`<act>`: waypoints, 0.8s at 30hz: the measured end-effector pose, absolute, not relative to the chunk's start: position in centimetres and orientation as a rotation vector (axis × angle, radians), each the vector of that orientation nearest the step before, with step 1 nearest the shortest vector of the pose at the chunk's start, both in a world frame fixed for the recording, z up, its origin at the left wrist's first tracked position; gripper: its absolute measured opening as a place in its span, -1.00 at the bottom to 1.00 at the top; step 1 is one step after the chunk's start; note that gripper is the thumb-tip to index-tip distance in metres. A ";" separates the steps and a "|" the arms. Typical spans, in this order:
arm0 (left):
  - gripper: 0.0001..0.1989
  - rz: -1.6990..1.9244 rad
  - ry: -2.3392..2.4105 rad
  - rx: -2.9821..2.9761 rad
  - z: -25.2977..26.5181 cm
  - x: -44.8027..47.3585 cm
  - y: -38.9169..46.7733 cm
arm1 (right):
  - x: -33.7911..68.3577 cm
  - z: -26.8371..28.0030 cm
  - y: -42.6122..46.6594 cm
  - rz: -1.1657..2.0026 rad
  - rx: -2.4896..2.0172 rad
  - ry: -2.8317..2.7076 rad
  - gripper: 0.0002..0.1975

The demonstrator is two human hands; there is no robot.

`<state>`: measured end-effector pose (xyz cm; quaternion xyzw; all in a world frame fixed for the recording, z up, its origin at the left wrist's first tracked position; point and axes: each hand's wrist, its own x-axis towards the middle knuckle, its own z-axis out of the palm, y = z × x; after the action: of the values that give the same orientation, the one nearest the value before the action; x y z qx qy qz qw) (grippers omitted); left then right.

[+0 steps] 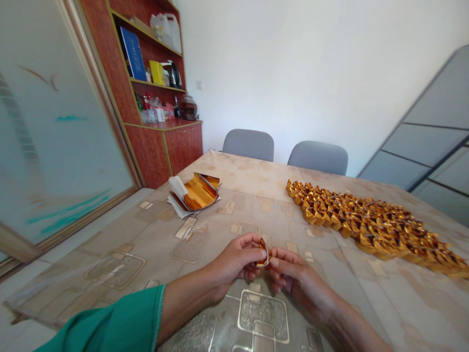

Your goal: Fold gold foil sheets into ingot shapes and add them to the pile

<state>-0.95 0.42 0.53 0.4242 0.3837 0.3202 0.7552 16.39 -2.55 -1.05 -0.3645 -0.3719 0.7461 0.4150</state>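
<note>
Between my two hands, above the front middle of the table, is a small piece of gold foil paper, bent into a curved shape with a pale edge. My left hand grips it from the left, thumb in front. On the other side, my right hand pinches at its right edge with thumb and forefinger. A stack of gold foil sheets with white backing lies loosely curled at the left of the table. Rows of folded gold foil pieces stand packed together on the right.
The table has a patterned, shiny cover. Two grey chairs stand along its far side. At the back left is a reddish wooden cabinet with shelves of household things. A frosted glass door is at the left.
</note>
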 end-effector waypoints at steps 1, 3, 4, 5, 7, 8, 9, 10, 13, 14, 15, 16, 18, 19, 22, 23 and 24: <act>-0.75 0.698 0.828 0.911 0.6 -1.0 0.4 | 16.4 -1.0 -2.5 1.863 -0.930 -0.946 -0.70; -0.75 0.702 0.764 0.839 0.6 -1.0 0.5 | 16.4 -0.9 -2.4 1.825 -0.955 -0.963 -0.67; -0.74 0.707 0.717 0.794 0.6 -1.0 0.5 | 16.4 -0.8 -2.3 1.796 -0.970 -0.970 -0.66; -0.72 0.716 0.673 0.752 0.7 -1.1 0.6 | 16.5 -0.7 -2.3 1.763 -0.989 -0.983 -0.64; -0.66 0.737 0.623 0.690 0.6 -1.1 0.6 | 16.6 -0.3 -2.3 1.666 -1.042 -1.035 -0.61; -0.63 0.747 0.623 0.672 0.6 -1.2 0.6 | 16.7 0.0 -2.3 1.588 -1.065 -1.075 -0.62; -0.61 0.758 0.633 0.661 0.5 -1.1 0.6 | 16.7 0.2 -2.5 1.493 -1.081 -1.120 -0.64; -0.60 0.770 0.646 0.652 0.5 -1.1 0.5 | 16.7 0.4 -2.6 1.400 -1.087 -1.171 -0.67; -0.59 0.822 0.669 0.650 0.4 -1.0 0.4 | 16.6 0.8 -3.3 1.223 -1.081 -1.353 -0.70; -0.58 0.839 0.665 0.654 0.5 -1.0 0.3 | 16.6 0.8 -3.4 1.196 -1.087 -1.421 -0.68; -0.57 0.852 0.655 0.655 0.6 -0.9 0.3 | 16.5 0.7 -3.6 1.168 -1.095 -1.481 -0.66; -0.55 0.858 0.641 0.656 0.6 -0.9 0.2 | 16.4 0.6 -3.6 1.136 -1.100 -1.527 -0.66; -0.52 0.853 0.617 0.661 0.7 -0.9 0.1 | 16.3 0.3 -3.6 1.071 -1.089 -1.575 -0.68; -0.51 0.845 0.611 0.667 0.7 -0.9 0.1 | 16.2 0.2 -3.6 1.048 -1.080 -1.582 -0.70; -0.49 0.826 0.621 0.688 0.5 -0.9 0.2 | 16.3 0.0 -3.5 0.961 -1.073 -1.583 -0.72; -0.50 0.826 0.623 0.693 0.4 -0.9 0.2 | 16.3 0.0 -3.5 0.923 -1.082 -1.583 -0.73; -0.51 0.829 0.622 0.694 0.3 -0.9 0.2 | 16.3 0.1 -3.5 0.888 -1.091 -1.587 -0.74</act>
<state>-0.88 0.20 0.31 0.3248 0.2912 0.3883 0.8118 16.31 -3.53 0.06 -0.4488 -0.6529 0.3654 0.4886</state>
